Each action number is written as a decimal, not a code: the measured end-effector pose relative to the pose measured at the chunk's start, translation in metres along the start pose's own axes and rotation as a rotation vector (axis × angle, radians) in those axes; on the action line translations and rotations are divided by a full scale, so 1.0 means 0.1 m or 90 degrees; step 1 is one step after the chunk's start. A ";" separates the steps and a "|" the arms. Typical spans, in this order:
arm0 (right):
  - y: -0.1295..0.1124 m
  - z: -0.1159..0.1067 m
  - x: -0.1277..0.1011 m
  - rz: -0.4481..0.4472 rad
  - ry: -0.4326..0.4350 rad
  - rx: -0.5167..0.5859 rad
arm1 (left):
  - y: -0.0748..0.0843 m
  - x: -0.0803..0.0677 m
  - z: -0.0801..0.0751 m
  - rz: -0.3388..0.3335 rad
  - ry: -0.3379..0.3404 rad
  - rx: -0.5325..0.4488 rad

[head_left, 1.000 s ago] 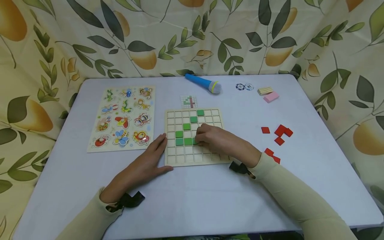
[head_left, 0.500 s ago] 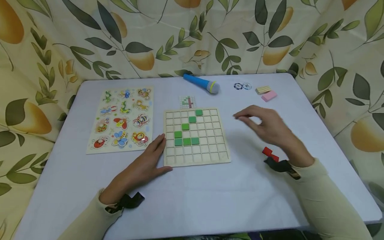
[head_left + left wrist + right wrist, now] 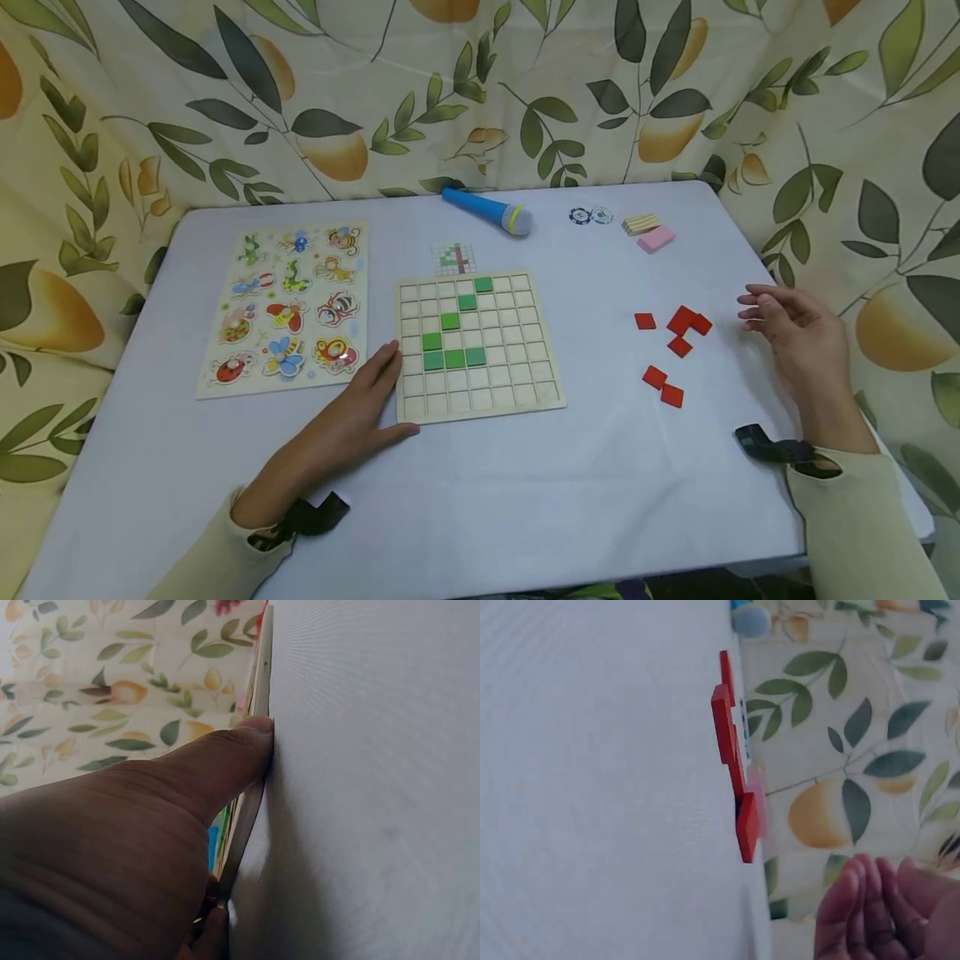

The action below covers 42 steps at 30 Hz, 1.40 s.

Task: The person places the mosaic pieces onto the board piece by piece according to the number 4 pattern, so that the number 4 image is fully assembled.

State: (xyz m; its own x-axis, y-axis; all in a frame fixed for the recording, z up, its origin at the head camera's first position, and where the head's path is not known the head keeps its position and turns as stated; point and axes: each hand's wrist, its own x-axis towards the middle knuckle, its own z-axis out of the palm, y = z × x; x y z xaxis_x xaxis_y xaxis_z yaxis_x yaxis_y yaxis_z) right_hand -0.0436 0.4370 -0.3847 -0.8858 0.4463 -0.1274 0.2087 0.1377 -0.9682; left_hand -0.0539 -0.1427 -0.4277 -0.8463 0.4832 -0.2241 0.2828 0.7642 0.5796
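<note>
A wooden grid board lies mid-table with several green tiles set in it. My left hand lies flat on the table, fingers straight against the board's left edge; the thumb touches that edge. Several red tiles lie scattered to the right of the board, also seen edge-on as red tiles. My right hand hovers just right of them, fingers relaxed and loosely bent, holding nothing; its fingertips show in the right wrist view.
An insect picture puzzle lies at the left. At the back are a small pattern card, a blue toy microphone, two poker chips, a striped block and a pink block. Leaf-print cloth surrounds the table.
My right hand left the board, where it touched the green tiles, and swung right past the red tiles. The left hand stayed at the board's edge.
</note>
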 end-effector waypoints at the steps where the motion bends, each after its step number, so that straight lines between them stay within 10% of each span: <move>1: 0.05 -0.02 0.03 0.022 0.002 -0.011 | 0.00 0.00 0.00 0.000 -0.001 -0.002; 7: 0.30 0.00 0.10 0.041 -0.054 -0.401 | 0.01 0.01 -0.01 -0.003 -0.005 0.002; 11: 0.33 0.07 0.12 -0.025 -0.110 -0.522 | 0.00 0.00 -0.01 -0.009 -0.009 0.001; 30: 0.20 0.13 0.13 0.014 -0.055 -0.505 | -0.01 0.02 -0.01 -0.007 0.000 -0.022; 42: -0.32 0.69 -0.15 -0.308 -0.146 -0.433 | -0.02 0.02 0.01 -0.006 0.003 -0.026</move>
State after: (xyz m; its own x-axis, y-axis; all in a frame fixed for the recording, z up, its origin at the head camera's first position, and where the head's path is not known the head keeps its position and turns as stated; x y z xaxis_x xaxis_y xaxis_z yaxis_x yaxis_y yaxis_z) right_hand -0.0656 0.3645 -0.3668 -0.9877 0.0222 0.1549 -0.0758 0.7981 -0.5978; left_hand -0.0563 -0.1430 -0.4299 -0.8509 0.4745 -0.2255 0.2570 0.7503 0.6091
